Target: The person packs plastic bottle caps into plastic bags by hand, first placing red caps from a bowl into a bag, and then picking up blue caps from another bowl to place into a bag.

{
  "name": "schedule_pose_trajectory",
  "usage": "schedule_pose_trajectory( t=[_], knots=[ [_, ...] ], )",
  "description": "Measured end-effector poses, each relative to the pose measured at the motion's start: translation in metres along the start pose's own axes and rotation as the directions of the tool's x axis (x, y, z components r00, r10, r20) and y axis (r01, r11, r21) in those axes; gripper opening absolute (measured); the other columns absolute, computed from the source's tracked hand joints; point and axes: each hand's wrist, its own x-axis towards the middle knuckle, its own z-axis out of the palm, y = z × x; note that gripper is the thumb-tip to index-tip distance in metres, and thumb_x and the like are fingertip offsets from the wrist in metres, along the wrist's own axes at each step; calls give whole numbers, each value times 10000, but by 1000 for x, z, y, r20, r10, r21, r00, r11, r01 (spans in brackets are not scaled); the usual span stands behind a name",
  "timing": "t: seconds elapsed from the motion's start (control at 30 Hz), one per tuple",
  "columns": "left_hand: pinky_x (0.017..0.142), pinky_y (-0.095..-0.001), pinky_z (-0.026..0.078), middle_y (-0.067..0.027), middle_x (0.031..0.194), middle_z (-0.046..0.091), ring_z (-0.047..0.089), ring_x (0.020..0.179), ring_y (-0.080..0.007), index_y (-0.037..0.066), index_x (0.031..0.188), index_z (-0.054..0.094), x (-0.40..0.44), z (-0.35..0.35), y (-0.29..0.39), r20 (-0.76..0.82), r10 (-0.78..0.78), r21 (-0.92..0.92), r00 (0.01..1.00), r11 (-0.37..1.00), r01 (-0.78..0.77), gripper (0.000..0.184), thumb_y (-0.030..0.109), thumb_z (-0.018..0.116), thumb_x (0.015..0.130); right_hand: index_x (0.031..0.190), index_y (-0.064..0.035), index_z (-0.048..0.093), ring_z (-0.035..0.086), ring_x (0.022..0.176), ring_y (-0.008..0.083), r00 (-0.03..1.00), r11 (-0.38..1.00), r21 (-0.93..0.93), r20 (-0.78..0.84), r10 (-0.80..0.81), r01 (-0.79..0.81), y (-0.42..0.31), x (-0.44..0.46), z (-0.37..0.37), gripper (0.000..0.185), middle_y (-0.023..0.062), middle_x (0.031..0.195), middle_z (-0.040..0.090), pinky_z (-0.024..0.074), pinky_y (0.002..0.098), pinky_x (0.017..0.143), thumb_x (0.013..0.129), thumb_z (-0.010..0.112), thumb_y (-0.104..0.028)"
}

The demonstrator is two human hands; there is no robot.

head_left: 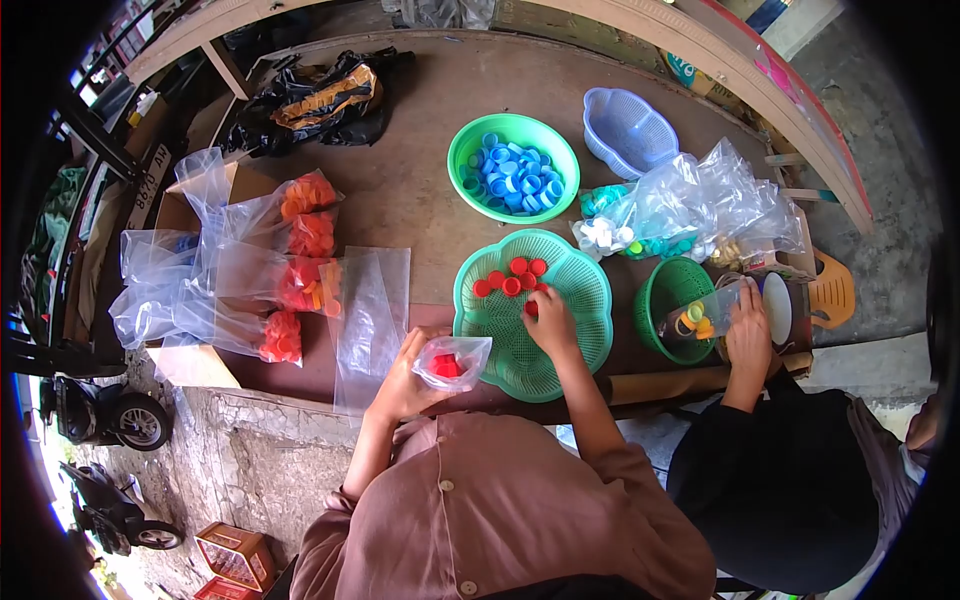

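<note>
Two bare hands were shown at work over a brown desk (pixel 420 200). A clear plastic bag (pixel 474 354) was clamped in the left grip (pixel 402 380), its mouth turned up toward the viewer and some red pieces visible inside. The right grip (pixel 553 325) was lowered into a green basket (pixel 588 362), its fingers drawn together on a single red cap (pixel 531 309).

For good handling, it was judged, the bag was best held by its side, with the mouth spread wide and brought close to the basket's rim. The caps were best pinched lightly by their edges, since small, smooth plastic might easily be slipped or scattered, and the thin film was best not squeezed shut.

The other red caps (pixel 513 285) were gathered loosely in the far half of the basket, just beyond the fingertips. They were small, round, bright red and apparently plastic; some were turned hollow side up, with darker insides shown. The basket itself was pale green, perforated and scalloped like a flower.
</note>
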Motion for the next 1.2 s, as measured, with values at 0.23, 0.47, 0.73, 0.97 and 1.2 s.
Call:
schedule_pose_trajectory(
  t=[0.23,0.47,0.73,0.97,1.2],
  knots=[
    [848,-342,421,-114,1043,508,523,994,-266,15,1069,504,3,-1,0,19,-7,5,1000,1000,7,622,199,804,557,970,-3,566,544,720,79,979,474,868,65,195,-152,-37,-3,-21,181,63,887,616,438,223,624,802,600,-64],
    [866,-368,408,-136,1035,502,485,1012,-310,6,1098,475,4,3,-7,46,18,25,999,999,-20,666,158,792,533,907,-55,610,564,821,136,857,711,590,63,-511,381,-128,-5,-93,190,82,955,567,435,273,728,738,673,-116],
    [866,-361,406,-128,1052,502,493,1014,-299,8,1075,499,4,-3,-3,27,12,17,1000,1000,-13,633,178,796,542,859,-43,559,548,781,321,997,997,-16,-20,70,-70,11,17,-6,227,128,868,517,452,401,668,673,676,-102],
    [852,-347,413,-119,1046,503,510,1003,-278,15,1054,521,6,-1,-7,21,-10,-20,1000,1000,10,601,187,801,551,880,-21,599,569,778,136,949,674,674,151,275,-302,-20,16,-33,127,87,959,585,447,261,629,784,614,-103],
    [876,-361,403,-130,1063,490,480,1027,-305,4,1105,467,11,-4,4,76,-31,-15,997,999,33,646,139,780,556,752,-55,581,436,1074,297,865,781,452,38,-501,432,-135,8,-104,127,107,1071,503,325,413,915,669,640,-131]
  ],
)
